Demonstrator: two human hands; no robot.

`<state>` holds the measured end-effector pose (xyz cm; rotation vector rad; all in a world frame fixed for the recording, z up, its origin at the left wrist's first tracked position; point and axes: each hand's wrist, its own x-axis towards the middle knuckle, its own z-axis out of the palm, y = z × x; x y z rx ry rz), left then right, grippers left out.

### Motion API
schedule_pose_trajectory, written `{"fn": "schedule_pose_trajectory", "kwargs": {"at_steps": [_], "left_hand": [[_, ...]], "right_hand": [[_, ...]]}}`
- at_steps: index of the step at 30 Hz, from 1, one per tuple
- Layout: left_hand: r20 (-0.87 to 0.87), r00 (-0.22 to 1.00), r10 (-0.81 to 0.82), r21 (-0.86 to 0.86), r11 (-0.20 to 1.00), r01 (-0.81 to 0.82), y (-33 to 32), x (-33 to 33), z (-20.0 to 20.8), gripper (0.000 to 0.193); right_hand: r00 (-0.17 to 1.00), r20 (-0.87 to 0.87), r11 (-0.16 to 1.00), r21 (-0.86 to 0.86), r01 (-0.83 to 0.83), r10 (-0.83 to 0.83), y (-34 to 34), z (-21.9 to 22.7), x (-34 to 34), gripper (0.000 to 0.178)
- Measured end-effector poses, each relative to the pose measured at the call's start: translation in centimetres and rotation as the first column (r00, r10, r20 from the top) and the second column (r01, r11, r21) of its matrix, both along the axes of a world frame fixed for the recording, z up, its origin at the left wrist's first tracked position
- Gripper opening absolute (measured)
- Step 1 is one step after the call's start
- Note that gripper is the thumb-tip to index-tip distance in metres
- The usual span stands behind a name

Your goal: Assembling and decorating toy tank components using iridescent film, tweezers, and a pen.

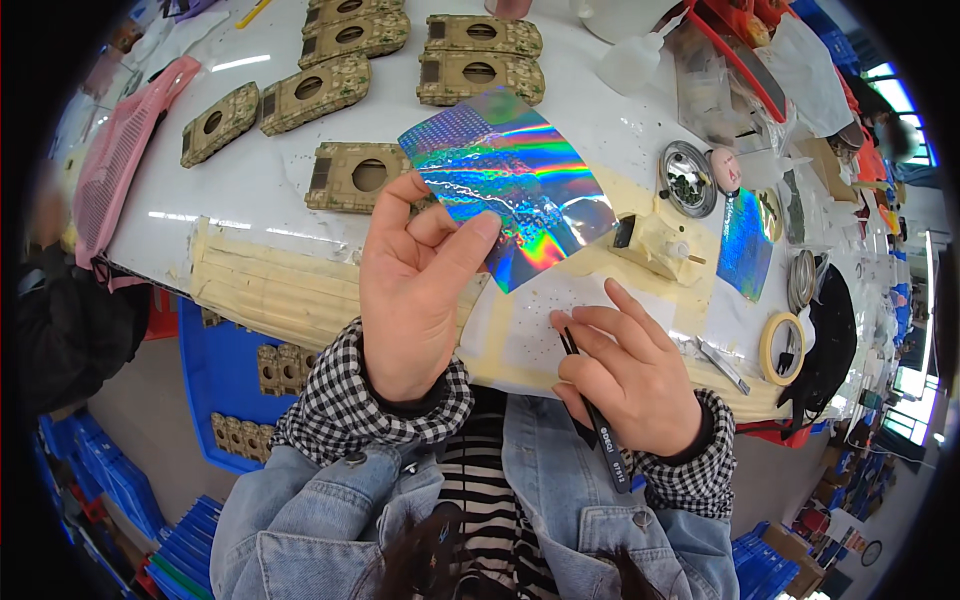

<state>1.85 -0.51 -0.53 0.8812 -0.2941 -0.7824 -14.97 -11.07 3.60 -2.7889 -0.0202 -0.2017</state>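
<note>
Nearest to us, our right hand rested on the front edge of the counter, its fingers curled around black tweezers whose tips pointed up and away from us, over a pale sheet of paper speckled with tiny dots. Our left hand was raised just beside it, palm toward us, thumb and fingers pinching the lower left corner of a holographic foil sheet that shimmered in rainbow bands. The sheet was held tilted above the counter, not lying on it, and it partly hid what was under it.

Below the counter's edge to the left stood a blue crate holding more tan parts. Strips of beige masking tape covered the near counter edge. To the right lay a roll of masking tape, a metal tool and a second, smaller piece of holographic foil. A small cream block sat just past the held sheet, and beyond it a round metal tin.

Behind the sheet, 1 camouflage-painted tank hull with a round hole sat close to our left fingers. Farther off we saw 6 more such hulls in loose rows. A pink mesh basket lay at the far left edge, and a white squeeze bottle stood at the far right, near clear plastic bags.
</note>
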Motion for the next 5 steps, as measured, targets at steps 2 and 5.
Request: {"fn": "schedule_pose_trajectory", "kwargs": {"at_steps": [2, 5], "left_hand": [[0.007, 1.000, -0.006, 0.000, 1.000, 0.006, -0.01, 0.03, -0.02, 0.039], [0.018, 1.000, -0.018, -0.017, 1.000, 0.018, 0.02, 0.04, -0.18, 0.041]], "right_hand": [[1.000, 0.008, 0.998, 0.052, 0.021, -0.021, -0.24, 0.15, -0.15, 0.022], [0.999, 0.012, 0.990, 0.132, 0.049, -0.051, -0.91, -0.31, -0.95, 0.026]]}}
